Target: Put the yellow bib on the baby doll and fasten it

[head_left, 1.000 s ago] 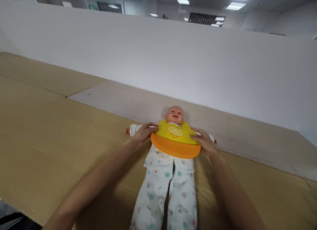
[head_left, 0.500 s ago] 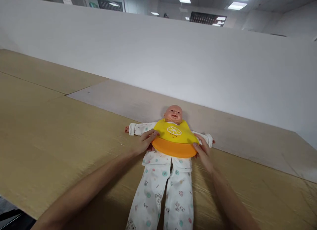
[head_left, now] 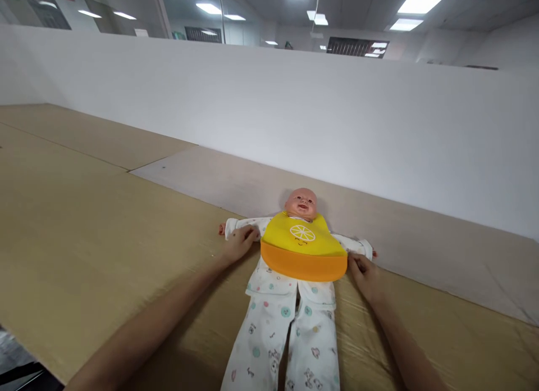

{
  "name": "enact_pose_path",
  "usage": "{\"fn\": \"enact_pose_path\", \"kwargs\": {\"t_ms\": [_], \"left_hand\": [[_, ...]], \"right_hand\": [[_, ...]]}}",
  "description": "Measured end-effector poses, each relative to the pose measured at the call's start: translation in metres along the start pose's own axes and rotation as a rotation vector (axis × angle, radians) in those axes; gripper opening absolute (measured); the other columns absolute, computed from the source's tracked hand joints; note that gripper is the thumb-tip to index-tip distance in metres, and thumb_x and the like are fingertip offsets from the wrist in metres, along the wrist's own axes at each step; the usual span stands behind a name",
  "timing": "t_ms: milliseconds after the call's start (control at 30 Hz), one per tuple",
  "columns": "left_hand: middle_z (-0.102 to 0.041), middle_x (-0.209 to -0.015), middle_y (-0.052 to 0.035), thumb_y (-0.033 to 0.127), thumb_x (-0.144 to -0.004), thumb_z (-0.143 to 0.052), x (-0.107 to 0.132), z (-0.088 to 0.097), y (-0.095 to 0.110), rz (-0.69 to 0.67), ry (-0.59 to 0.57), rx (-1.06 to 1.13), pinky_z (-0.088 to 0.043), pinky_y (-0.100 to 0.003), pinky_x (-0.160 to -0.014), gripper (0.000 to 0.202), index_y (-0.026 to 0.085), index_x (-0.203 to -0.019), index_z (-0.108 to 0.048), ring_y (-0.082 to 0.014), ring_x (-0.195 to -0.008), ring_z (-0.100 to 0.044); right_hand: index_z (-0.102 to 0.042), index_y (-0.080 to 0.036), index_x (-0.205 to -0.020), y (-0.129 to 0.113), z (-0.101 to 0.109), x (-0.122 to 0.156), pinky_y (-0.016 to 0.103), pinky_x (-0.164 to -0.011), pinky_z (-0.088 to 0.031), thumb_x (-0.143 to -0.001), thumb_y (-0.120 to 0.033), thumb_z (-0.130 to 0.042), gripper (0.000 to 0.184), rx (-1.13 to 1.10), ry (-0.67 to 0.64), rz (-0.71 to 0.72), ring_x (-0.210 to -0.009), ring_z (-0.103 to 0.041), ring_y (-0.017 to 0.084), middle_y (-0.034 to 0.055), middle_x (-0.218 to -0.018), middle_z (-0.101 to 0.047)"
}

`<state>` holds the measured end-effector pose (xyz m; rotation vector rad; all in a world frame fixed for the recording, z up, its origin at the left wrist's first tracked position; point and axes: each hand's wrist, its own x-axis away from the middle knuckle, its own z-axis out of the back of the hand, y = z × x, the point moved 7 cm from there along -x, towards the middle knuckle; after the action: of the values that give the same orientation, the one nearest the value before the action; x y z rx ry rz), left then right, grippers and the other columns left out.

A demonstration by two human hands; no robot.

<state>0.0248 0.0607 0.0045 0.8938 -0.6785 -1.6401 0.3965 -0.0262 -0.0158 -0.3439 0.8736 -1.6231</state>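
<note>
A baby doll (head_left: 301, 203) lies on its back with both arms spread, dressed in a white patterned top and trousers (head_left: 269, 323). On its chest is a yellow bib (head_left: 280, 228) with a white citrus slice and a smiling face printed on it. The bib's orange pocket (head_left: 304, 263) runs along its lower edge. My left hand (head_left: 242, 244) is closed beside the doll's sleeve, a little apart from the bib, with nothing visible in it. My right hand (head_left: 365, 272) has its fingers curled at the corner of the orange pocket; what its fingertips hold, if anything, is hidden.
The doll lies on a brown-covered table (head_left: 105, 239), with a pale grey strip (head_left: 236, 183) along the back. Behind it rises a white partition (head_left: 269, 104) topped by glass. Something dark (head_left: 25, 374) shows past the table edge at lower left.
My left hand has let go of the bib's side and moved outward to the sleeve. My right hand has slid outward off the bib's front to its edge. The camera view has tilted up slightly.
</note>
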Motion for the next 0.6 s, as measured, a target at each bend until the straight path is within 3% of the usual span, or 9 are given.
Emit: {"fn": "enact_pose_path", "kwargs": {"t_ms": [100,233,367,433,500,600], "left_hand": [[-0.059,-0.069,-0.0015,0.036,-0.086,-0.044,0.005,-0.009,-0.009,-0.057,0.014,-0.07,-0.034,-0.026,-0.061,0.023,0.019,-0.079,-0.059,-0.0155,-0.064,-0.051],[-0.064,-0.079,-0.0021,0.032,-0.088,-0.041,0.012,-0.008,-0.011,-0.086,0.059,-0.09,-0.039,-0.027,-0.069,0.023,0.02,-0.09,-0.06,-0.017,-0.072,-0.056],[-0.065,-0.085,-0.0017,0.029,-0.088,-0.041,0.009,-0.002,-0.002,-0.083,0.15,-0.063,-0.043,-0.028,-0.075,0.024,0.019,-0.086,-0.062,-0.0166,-0.08,-0.057],[-0.065,-0.088,-0.0032,0.026,-0.088,-0.039,-0.002,-0.002,0.007,-0.041,0.197,-0.078,-0.045,-0.027,-0.077,0.024,0.017,-0.088,-0.061,-0.0165,-0.084,-0.058],[-0.064,-0.101,-0.0077,0.02,-0.084,-0.043,-0.022,-0.007,0.013,0.048,0.194,-0.124,-0.043,-0.03,-0.088,0.023,0.014,-0.097,-0.061,-0.0186,-0.097,-0.056],[-0.056,-0.123,-0.0133,0.017,-0.081,-0.045,-0.061,-0.026,0.015,0.158,0.067,-0.177,-0.033,-0.034,-0.104,0.037,0.01,-0.116,-0.055,-0.0226,-0.118,-0.046]], "right_hand": [[-0.063,-0.016,-0.087,0.004,-0.006,0.002,0.027,-0.059,-0.042,-0.077,-0.057,-0.043,0.047,0.051,0.005,0.019,-0.056,-0.054,0.017,0.0046,-0.062,-0.059],[-0.063,-0.015,-0.085,0.005,-0.006,0.004,0.026,-0.057,-0.043,-0.075,-0.058,-0.043,0.048,0.038,-0.005,0.005,-0.058,-0.057,0.018,0.0052,-0.065,-0.063],[-0.063,-0.017,-0.087,-0.001,-0.002,0.004,0.027,-0.064,-0.046,-0.072,-0.059,-0.044,0.048,0.018,-0.001,-0.04,-0.065,-0.061,0.019,0.0058,-0.071,-0.065],[-0.063,-0.022,-0.085,-0.004,0.002,-0.005,0.032,-0.073,-0.046,-0.07,-0.06,-0.042,0.046,0.084,0.031,-0.088,-0.074,-0.063,0.022,0.005,-0.076,-0.066],[-0.062,-0.027,-0.083,-0.007,0.004,-0.023,0.038,-0.078,-0.044,-0.067,-0.062,-0.039,0.045,0.165,0.035,-0.146,-0.082,-0.063,0.026,0.0043,-0.084,-0.068],[-0.06,-0.029,-0.082,-0.012,-0.008,-0.063,0.04,-0.078,-0.045,-0.063,-0.064,-0.041,0.044,0.154,-0.046,-0.136,-0.085,-0.062,0.027,0.0063,-0.097,-0.066]]}}
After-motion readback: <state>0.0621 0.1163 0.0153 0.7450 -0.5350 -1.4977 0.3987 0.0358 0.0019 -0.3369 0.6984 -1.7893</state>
